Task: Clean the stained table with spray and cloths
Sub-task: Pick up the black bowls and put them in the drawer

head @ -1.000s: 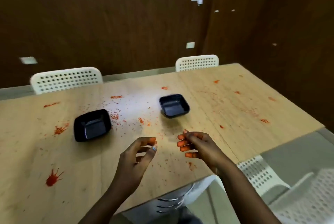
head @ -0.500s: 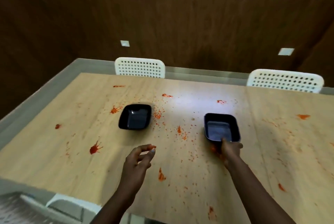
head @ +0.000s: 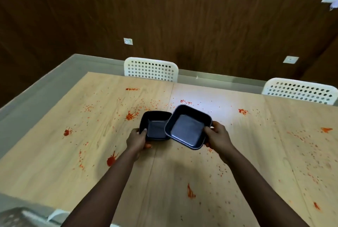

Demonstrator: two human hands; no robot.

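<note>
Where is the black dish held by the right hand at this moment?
In the head view, the right-hand dish sits centre frame, tilted and raised above the stained table, gripped by the right hand and overlapping the left-hand dish.

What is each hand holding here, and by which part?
The left hand grips the left black dish at its near-left rim; the right hand grips the right black dish, tilted, at its right rim.

head cam | worn at head height | faces forward and down across table [head: 182,181] toward wood wall [head: 182,16] | hands close
</note>
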